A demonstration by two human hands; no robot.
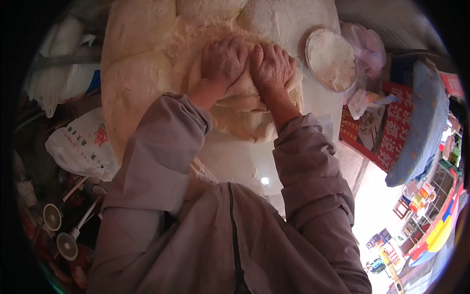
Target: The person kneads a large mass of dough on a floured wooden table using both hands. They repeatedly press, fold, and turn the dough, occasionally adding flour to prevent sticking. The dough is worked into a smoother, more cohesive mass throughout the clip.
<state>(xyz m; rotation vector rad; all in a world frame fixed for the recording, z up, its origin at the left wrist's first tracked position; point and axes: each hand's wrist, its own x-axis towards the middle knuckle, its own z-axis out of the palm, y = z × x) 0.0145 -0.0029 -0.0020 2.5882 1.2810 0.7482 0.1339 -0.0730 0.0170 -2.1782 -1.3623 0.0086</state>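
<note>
A thick, folded mass of dough (240, 101) lies on a floured work table (235, 158) in front of me. Both hands press down on its far part, side by side. My left hand (224, 60) rests on the left of the dough, fingers curled over it and pointing away from me. My right hand (272, 66) bears on the right of it, fingers bent over the far edge; the fingertips are partly hidden. Loose flour is scattered around the dough. Larger pale dough masses (136, 77) lie to the left and along the far side.
A round container of flour (331, 60) stands at the right, beside a pinkish plastic bag (367, 47). Further right are a red printed banner (389, 128) and a blue cloth-covered object (422, 125). A white plastic bag (82, 145) hangs at the table's left side.
</note>
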